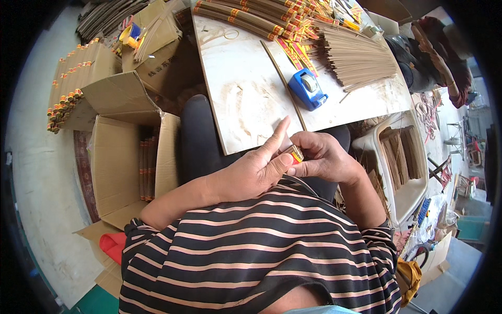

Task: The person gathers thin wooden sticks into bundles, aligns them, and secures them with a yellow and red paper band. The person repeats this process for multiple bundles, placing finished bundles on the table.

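Note:
Close to my body, below the table's front edge, both hands meet around a bundle of thin brown incense sticks (295,152). Its end points up toward me, and a red and yellow paper band wraps it. My left hand (260,170) grips the bundle from the left, thumb against the band and forefinger stretched along it. My right hand (325,157) closes on it from the right, thumb and fingers curled at the band. Most of the bundle's length is hidden by the hands. Beyond them on the table stands a blue tape dispenser (312,97).
Loose sticks (355,57), banded bundles (243,18) and red-yellow label strips (299,56) lie on the white table (238,104). An open cardboard box (116,167) at left holds bundles. More bundles (73,83) are stacked beyond. A white tub (418,201) with sticks is at right. Another person (439,57) sits at far right.

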`<state>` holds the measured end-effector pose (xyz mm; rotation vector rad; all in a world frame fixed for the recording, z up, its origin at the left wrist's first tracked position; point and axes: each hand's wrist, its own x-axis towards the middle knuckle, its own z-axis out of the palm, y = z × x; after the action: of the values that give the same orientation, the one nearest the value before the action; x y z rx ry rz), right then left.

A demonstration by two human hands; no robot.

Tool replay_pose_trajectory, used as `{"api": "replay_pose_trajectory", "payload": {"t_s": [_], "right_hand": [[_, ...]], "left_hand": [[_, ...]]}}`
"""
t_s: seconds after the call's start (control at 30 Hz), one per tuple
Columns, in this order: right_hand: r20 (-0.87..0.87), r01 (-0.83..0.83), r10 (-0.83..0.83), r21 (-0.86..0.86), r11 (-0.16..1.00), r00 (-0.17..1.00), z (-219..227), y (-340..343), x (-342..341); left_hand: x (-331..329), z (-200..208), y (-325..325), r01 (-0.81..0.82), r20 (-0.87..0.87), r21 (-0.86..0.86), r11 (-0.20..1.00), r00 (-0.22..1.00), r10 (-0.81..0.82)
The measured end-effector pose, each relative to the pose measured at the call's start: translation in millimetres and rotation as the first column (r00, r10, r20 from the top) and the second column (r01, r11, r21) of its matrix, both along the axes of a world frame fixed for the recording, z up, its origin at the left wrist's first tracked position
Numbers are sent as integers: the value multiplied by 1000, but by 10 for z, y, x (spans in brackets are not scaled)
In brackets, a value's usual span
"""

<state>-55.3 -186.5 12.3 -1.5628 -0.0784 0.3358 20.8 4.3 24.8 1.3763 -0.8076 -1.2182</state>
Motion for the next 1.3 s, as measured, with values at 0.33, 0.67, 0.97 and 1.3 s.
{"api": "replay_pose_trajectory", "payload": {"t_s": [0.33, 0.67, 0.97, 1.3], "right_hand": [[56, -174, 183, -146, 974, 981, 86, -202, 32], [12, -126, 128, -110, 986, 992, 197, -195, 144], [305, -88, 244, -448, 889, 921, 368, -141, 134], [591, 92, 388, -621, 779, 707, 401, -63, 112]], "left_hand": [[-70, -61, -79, -38, -132, 23, 999, 990, 41], [-68, -122, -78, -49, -138, 34, 998, 989, 53], [-28, -137, -49, -3, -294, 67, 998, 955, 22], [-4, -184, 47, -6, -258, -45, 999, 966, -5]]}}
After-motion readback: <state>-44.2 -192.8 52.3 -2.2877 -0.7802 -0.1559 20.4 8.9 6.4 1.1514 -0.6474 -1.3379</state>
